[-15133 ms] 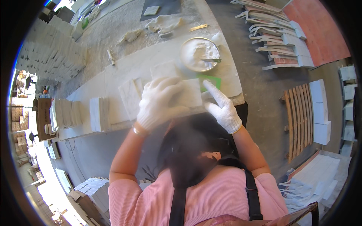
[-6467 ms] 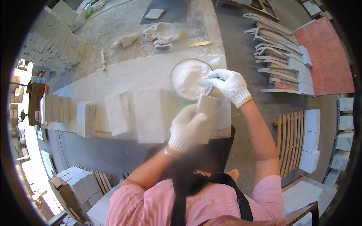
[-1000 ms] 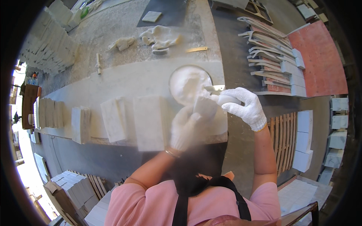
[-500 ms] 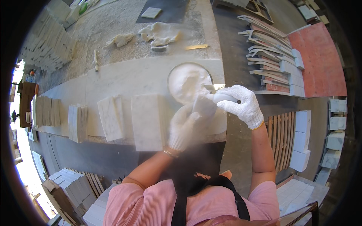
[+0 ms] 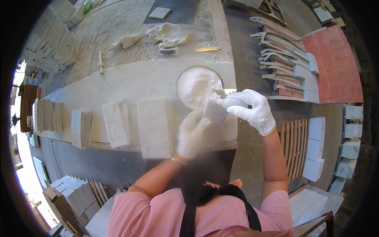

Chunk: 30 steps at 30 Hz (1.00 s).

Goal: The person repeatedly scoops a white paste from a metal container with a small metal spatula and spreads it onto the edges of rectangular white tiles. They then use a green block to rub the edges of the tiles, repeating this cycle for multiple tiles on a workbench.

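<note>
My left hand (image 5: 190, 134), in a white knit glove, is closed round a small pale marble tile (image 5: 213, 113) near the table's front edge; a blur partly veils both. In my gloved right hand (image 5: 254, 111) is a white squeeze bottle (image 5: 233, 102), tipped to the left with its nozzle at the tile's upper edge. Just beyond them stands a round bowl (image 5: 180, 91) of white powder or paste (image 5: 197, 85). A flat metal blade (image 5: 225, 91), perhaps a putty knife, shows at the bowl's right rim; my right hand hides its other end.
Marble tiles (image 5: 154, 128) stand in stacks along the table's front edge to the left. Farther back lie a crumpled glove (image 5: 169, 34), a brass-coloured strip (image 5: 207, 49) and a white stick-like tool (image 5: 101, 62). Right of the table, pallets (image 5: 294, 146) hold white blocks.
</note>
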Motion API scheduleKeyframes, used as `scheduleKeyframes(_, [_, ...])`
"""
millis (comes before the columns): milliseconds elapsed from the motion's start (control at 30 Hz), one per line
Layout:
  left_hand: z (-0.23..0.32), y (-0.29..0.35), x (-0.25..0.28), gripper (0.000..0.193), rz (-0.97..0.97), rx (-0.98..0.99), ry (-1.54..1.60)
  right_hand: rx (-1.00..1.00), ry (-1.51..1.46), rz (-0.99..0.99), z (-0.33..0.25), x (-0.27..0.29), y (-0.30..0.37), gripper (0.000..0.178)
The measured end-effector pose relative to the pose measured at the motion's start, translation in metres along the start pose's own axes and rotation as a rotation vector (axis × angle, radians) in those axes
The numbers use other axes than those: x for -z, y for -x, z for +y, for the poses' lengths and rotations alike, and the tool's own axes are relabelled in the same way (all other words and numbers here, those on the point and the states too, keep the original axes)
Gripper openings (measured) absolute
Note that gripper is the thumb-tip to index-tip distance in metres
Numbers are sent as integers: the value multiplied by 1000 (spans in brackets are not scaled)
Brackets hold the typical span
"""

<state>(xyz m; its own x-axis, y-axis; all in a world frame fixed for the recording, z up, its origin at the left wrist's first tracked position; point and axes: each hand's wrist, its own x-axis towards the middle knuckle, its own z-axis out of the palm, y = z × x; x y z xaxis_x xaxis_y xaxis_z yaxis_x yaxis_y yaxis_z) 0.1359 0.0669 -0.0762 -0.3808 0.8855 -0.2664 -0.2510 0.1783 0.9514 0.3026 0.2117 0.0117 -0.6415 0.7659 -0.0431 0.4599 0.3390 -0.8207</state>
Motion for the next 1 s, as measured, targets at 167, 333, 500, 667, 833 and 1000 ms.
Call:
scheduleKeyframes(167, [4, 3, -1, 33, -18, 36, 127, 17, 20, 3, 0, 0, -1, 24])
scheduleKeyframes(333, [3, 2, -1, 32, -19, 13, 113, 19, 7, 1, 2, -1, -2, 30])
scheduleKeyframes(500, [0, 2, 0, 31, -17, -25, 75, -133, -213, 53, 12, 2, -3, 36])
scheduleKeyframes(667, [-4, -1, 2, 31, 1, -7, -53, -144, -380, 194, 44, 6, -29, 36])
scheduleKeyframes(833, [-4, 1, 3, 30, 9, -23, -51, -155, -285, 300, 84, -4, -70, 39])
scheduleKeyframes(1000, [-1, 3, 2, 30, -1, -6, 52, -218, -331, 190, 99, -21, -92, 38])
